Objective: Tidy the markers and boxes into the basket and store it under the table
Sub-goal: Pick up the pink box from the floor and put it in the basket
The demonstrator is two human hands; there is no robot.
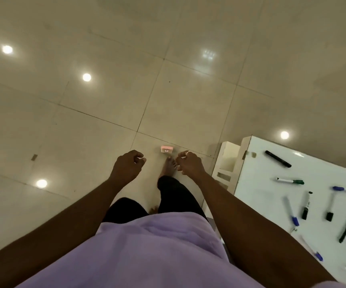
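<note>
Both empty right now: left hand (127, 166) and right hand (189, 163) hang loosely curled in front of me. Markers (290, 181) are scattered on the white table (257, 183) at 3 o'clock, and there's no basket in sight. A little pink box (166, 149) sits on the floor at 12, right by my toes (169, 168). One careless step and I'd probably crush it or kick it away.

Glossy beige tiled floor (105, 100) with dark grout lines and round light reflections (86, 77) scattered across it. Small pink item (167, 149) with a white face lies on a tile, just ahead of a bare foot (169, 166); can't tell what it is. Person's in a lilac shirt (147, 246) and black trousers (174, 194).
</note>
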